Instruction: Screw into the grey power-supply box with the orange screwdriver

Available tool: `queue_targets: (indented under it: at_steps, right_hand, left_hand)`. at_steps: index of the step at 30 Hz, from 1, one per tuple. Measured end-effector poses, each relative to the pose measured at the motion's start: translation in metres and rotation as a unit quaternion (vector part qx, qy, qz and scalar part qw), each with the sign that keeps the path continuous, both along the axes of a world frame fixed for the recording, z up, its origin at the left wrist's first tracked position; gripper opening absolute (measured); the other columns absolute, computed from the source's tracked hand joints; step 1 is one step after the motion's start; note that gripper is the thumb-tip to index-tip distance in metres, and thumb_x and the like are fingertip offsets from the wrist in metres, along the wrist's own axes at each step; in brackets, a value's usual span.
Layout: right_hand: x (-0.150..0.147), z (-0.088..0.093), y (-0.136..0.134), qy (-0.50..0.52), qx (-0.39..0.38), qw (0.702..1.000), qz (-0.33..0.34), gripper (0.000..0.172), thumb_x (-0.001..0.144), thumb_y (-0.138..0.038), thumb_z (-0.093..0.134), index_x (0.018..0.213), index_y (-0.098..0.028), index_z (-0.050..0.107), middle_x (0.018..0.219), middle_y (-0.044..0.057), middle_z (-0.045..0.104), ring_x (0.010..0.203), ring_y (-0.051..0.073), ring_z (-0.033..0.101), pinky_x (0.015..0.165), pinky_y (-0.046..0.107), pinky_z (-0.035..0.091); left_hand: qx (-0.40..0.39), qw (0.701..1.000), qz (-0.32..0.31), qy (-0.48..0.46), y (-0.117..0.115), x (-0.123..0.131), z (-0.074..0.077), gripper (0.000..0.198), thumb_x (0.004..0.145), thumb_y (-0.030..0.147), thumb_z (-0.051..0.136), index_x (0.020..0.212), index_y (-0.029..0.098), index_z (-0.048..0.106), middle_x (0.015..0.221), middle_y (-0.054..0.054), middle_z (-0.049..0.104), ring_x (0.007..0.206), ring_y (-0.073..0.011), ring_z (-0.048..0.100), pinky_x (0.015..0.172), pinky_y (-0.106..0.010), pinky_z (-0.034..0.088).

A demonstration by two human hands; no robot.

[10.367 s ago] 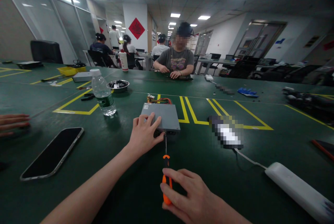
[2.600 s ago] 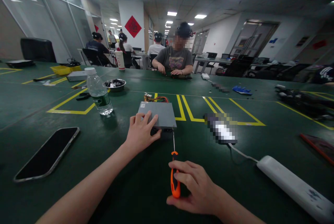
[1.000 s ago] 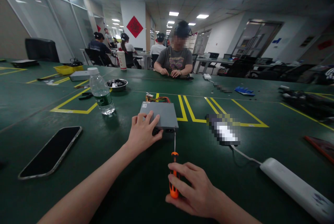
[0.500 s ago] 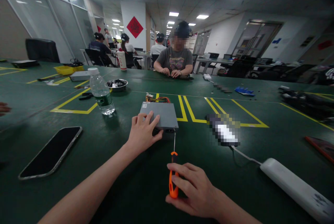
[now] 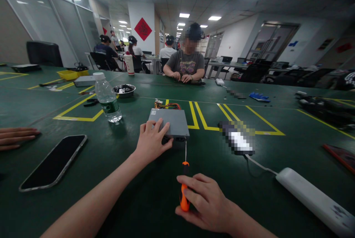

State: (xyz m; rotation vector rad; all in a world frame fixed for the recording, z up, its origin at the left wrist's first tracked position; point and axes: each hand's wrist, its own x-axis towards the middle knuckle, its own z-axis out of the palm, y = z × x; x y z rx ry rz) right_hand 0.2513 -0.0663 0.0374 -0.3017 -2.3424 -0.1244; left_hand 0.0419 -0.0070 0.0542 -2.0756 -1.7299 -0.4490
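A grey metal computer power supply [image 5: 176, 119] lies flat on the green table, its bundle of coloured wires [image 5: 169, 105] at the far side. My left hand [image 5: 152, 140] holds it steady, fingers over the top and thumb against the near face. An orange and black screwdriver [image 5: 185, 197] is gripped in my right hand [image 5: 206, 201], the fingers wrapped about its handle. Its thin shaft points away from me and meets the near face by the right corner. The screw, if any, is too small to make out.
A water bottle [image 5: 107, 99] and a metal bowl of small parts [image 5: 124, 90] stand left of the power supply. A phone [image 5: 55, 162] lies at left, beside another person's hand [image 5: 18, 138]. To the right are a blurred-out device [image 5: 238, 140] and a white power strip [image 5: 313, 197].
The screwdriver handle has turned a little in my right hand, its tip staying at the same corner. At the far left, another person's hand has slid further onto the table.
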Motion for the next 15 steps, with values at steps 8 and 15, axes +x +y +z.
queue_targets:
  at_steps: [8, 15]
  right_hand:
    - [-0.0013, 0.0067, -0.0017, -0.083, -0.014, 0.996, -0.005, 0.025, 0.093, -0.029, 0.037, 0.105, -0.015, 0.054, 0.098, 0.016, 0.064, 0.087, 0.02, 0.063, 0.063, 0.031, 0.051]
    - [-0.0009, -0.0006, -0.0008, -0.009, -0.02, 1.0, 0.003, 0.019, 0.092, -0.033, 0.044, 0.094, -0.014, 0.049, 0.093, 0.014, 0.066, 0.08, 0.017, 0.064, 0.064, 0.028, 0.051]
  left_hand:
    - [0.001, 1.0, 0.005, 0.009, 0.0007, -0.0006, -0.0017, 0.049, 0.08, 0.05, 0.044, 0.123, 0.027, 0.047, 0.13, -0.008, 0.047, 0.106, -0.0318, 0.041, 0.082, -0.046, 0.033]
    - [0.006, 1.0, 0.001, 0.005, 0.0005, -0.0003, -0.0015, 0.048, 0.08, 0.049, 0.045, 0.123, 0.027, 0.047, 0.129, -0.008, 0.047, 0.106, -0.0315, 0.041, 0.082, -0.046, 0.033]
